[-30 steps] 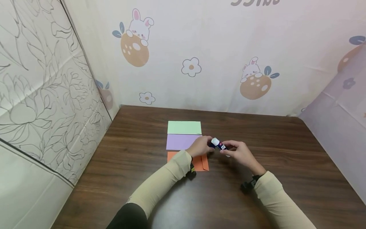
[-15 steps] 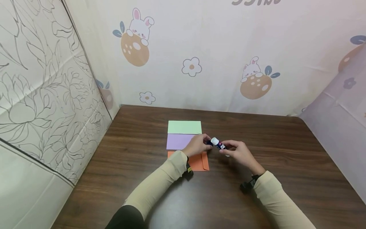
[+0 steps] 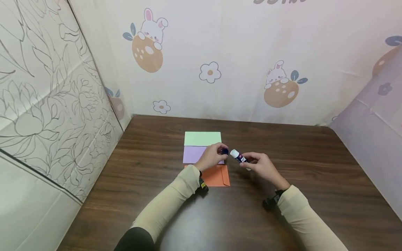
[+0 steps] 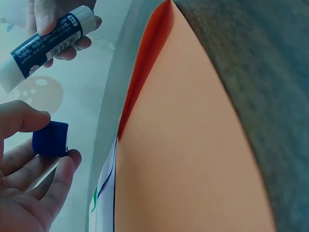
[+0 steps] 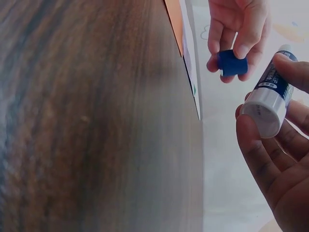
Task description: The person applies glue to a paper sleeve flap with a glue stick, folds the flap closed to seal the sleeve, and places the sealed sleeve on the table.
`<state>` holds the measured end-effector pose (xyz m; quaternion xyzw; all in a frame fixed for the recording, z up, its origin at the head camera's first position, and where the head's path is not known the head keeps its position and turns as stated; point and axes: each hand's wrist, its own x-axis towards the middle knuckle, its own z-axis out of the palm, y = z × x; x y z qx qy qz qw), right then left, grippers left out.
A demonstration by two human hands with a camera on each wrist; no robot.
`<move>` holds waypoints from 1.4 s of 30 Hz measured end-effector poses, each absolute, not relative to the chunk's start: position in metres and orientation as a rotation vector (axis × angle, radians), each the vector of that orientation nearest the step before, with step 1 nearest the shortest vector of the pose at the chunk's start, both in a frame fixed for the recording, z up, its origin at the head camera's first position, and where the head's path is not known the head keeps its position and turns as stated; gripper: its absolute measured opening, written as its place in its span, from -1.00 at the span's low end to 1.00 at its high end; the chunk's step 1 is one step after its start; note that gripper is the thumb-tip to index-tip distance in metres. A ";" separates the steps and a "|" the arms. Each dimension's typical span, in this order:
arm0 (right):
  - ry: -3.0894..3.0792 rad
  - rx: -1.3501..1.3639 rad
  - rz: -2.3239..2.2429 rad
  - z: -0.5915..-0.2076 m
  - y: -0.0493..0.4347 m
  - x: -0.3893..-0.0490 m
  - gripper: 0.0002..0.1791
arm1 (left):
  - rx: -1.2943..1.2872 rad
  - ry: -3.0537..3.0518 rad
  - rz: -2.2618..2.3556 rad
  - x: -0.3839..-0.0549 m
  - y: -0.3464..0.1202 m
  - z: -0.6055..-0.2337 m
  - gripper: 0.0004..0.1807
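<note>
My left hand [image 3: 213, 156] pinches a dark blue glue stick cap [image 4: 50, 138] between thumb and fingers, above the purple envelope [image 3: 195, 154]. To its right, my right hand [image 3: 259, 165] grips an uncapped glue stick [image 3: 239, 156] with a white top and a dark label. Cap and stick are apart, with a small gap between them. In the right wrist view the stick's white bottom [image 5: 263, 113] faces the camera. An orange envelope [image 3: 216, 176] with its flap at the right lies below my left hand, and a green one [image 3: 202, 138] lies behind the purple.
The three envelopes lie in a column on a dark wooden table [image 3: 150, 146]. A patterned cloth wall [image 3: 188, 94] stands behind the table, and a panel with flower line drawings [image 3: 47, 104] stands at the left.
My left hand has moved left and slightly back with the cap, widening the gap from the glue stick. My right hand has hardly moved and still holds the stick.
</note>
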<state>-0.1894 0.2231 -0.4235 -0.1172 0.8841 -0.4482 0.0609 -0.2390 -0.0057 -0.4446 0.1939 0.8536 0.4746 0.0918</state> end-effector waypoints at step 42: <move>2.660 -0.431 -1.356 -0.428 0.209 -0.191 -0.65 | 0.682 2.531 1.517 -0.215 -0.041 -0.432 -0.66</move>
